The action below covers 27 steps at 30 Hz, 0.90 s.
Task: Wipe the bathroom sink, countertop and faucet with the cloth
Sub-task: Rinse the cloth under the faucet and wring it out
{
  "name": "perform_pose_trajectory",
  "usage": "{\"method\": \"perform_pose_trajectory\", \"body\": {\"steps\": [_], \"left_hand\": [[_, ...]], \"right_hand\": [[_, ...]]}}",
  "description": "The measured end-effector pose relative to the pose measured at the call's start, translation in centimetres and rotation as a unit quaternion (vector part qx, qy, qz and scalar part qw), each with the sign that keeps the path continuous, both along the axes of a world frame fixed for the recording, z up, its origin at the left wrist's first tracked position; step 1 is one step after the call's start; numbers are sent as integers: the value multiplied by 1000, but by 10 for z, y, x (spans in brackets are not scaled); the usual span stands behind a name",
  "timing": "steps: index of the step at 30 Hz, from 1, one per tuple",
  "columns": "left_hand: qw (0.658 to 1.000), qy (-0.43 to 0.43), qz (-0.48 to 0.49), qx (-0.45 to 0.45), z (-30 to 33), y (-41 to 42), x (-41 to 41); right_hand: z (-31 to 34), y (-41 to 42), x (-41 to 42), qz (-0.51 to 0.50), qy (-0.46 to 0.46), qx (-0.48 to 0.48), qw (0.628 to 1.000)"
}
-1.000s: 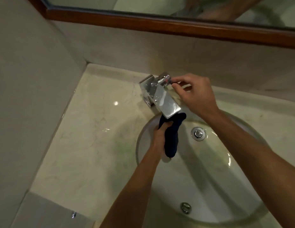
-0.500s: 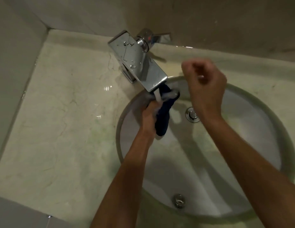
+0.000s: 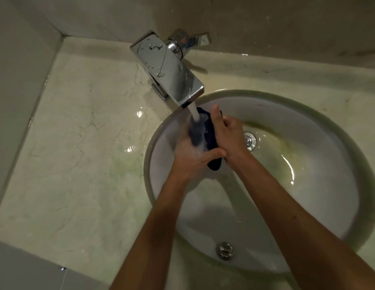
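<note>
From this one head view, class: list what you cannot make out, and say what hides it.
- Cloth: its middle is blurred by the running water, its sides covered by the left hand and right hand.
- Faucet outlet: hidden under the spout.
- Sink near rim: covered by both forearms.
- Countertop: cut off at the frame's right edge.

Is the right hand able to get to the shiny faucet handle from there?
Probably yes. The right hand holds the cloth just below the faucet handle, and nothing stands between them, but it would have to let go first.
</note>
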<state>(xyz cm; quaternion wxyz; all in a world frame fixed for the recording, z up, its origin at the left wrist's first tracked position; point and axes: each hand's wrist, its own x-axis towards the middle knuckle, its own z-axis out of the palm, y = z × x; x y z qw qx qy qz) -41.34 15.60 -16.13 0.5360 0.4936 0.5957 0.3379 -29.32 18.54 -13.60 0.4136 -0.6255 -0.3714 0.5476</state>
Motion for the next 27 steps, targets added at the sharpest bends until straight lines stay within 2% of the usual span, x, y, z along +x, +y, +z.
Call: {"method": "perform_pose_trajectory", "body": {"steps": [3,6,8,10,12,14,17,20,24,27], "left_hand": [[999,48,16,11,8,0,-4],[986,109,98,76,18,-1,-6],[986,70,128,82,23,-1,-9],[988,30,135,76,31,1,-7],[987,-2,145,72,33,2,-3],[987,-3,142,73,33,1,1],[988,18,128,83,33,2,3],[987,32,128,91,27,0,2],[987,7,150,61,21,-4,5],[990,-19,137,34,24,-3,16]], "right_hand": [[2,-1,10,73,68,8,995],[-9,-5,25,65,90,10,994],[-21,-13,41,125,60,13,990],[-32,-22,48,247,4,20,969],[-36,-24,37,316,-44,45,947],[-39,-21,19,300,-51,63,951],[-47,-13,6,243,-131,81,958],[-56,-5,6,285,-208,79,932],[-55,13,13,328,-294,112,891],[-47,18,23,317,-282,101,900]]}}
